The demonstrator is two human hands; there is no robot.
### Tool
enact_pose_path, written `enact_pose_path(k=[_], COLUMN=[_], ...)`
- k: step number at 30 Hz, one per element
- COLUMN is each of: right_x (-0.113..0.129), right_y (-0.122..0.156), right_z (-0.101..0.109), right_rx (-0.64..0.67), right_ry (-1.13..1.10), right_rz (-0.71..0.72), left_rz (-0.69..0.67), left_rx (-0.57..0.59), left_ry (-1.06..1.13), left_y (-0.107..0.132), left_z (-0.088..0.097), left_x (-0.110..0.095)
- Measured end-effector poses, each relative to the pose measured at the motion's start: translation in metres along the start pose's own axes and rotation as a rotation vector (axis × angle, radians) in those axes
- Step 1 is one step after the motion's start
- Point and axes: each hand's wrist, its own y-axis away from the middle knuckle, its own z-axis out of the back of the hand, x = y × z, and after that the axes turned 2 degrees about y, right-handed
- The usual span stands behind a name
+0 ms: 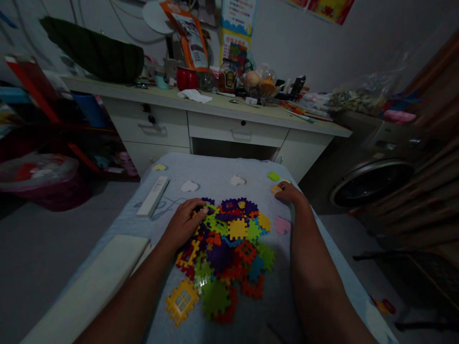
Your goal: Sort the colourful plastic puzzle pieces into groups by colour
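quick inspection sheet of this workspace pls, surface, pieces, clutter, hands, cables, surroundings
Surface: blue-grey cloth with heart shapes, some creasing.
Job's things: heaped multicoloured toothed plastic pieces; bright green toothed plastic piece lies apart, beyond the right hand.
Clutter: narrow white box with dark lettering and large pale flat slab, both left of the heap.
Hands: left hand on the heap's left edge, grip unclear; right hand pinches a small yellow plastic piece.
Cables: nothing seen on the cloth; thin cable along the wall.
Surroundings: long white desk with drawers ahead, grey front-loading washing machine at right.
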Motion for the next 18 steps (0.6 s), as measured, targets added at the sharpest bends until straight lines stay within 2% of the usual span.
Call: enact_pose_path(k=[12, 16, 18], right_x=[-0.001, -0.002, -0.003], right_y=[-0.002, 0.006, 0.015], right_z=[-0.002, 0.003, 0.000], right_rx=[0.009, 0.076, 0.020], right_ry=[-0.024, -0.132, -0.181], right_rz=[-0.016, -0.051, -0.033], left_rz=[-0.006, -0.019, -0.021], left_rx=[-0.017, -0.015, -0.012], left_ry=[0.001, 0.009, 0.008], left_y=[0.000, -0.001, -0.001], left_z=[-0.002, -0.001, -0.001], left_x=[0.002, 0.000, -0.001])
